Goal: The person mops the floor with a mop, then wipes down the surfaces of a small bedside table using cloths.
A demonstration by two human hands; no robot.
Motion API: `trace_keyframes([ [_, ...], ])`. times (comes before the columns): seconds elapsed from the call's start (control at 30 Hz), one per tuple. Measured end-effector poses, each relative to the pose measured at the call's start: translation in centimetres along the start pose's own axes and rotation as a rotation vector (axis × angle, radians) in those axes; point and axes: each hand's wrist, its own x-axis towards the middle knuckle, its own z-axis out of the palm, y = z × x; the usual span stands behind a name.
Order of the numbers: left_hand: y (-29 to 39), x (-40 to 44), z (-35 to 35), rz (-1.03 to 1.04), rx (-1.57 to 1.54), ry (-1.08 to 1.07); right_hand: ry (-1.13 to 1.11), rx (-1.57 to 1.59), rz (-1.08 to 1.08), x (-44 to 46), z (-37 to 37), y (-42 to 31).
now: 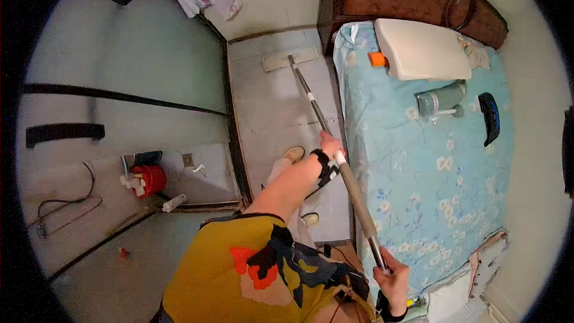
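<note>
A flat mop slants across the view, from the lower right up to the floor near the far wall. Its wide pale head lies flat on the floor tiles. My left hand is closed around the middle of the pole, with a black band at the wrist. At the top end of the handle, beside the bed, my right hand grips the pole; some of its fingers are hidden. My shoes show partly below the left arm.
The bed runs along the right, bearing a pillow, a clear plastic-wrapped item and a dark blue object. Left of the floor strip stand framed glass panels. A red bucket sits beyond an opening.
</note>
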Motion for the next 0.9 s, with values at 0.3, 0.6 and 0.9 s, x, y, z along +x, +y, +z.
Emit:
trace_keyframes([
  [0.3,-6.9,-6.6,1.1,-0.172,-0.24,-0.169,0.137,-0.076,-0.04,-8.1,-1.9,7.4],
  [0.6,2.8,-7.2,2.4,-0.085,-0.141,-0.068,0.17,-0.076,-0.107,-2.8,-3.5,0.0],
  [0.9,14.9,2.4,1.3,0.058,-0.09,-0.046,0.161,-0.028,-0.012,6.5,0.4,-10.3],
])
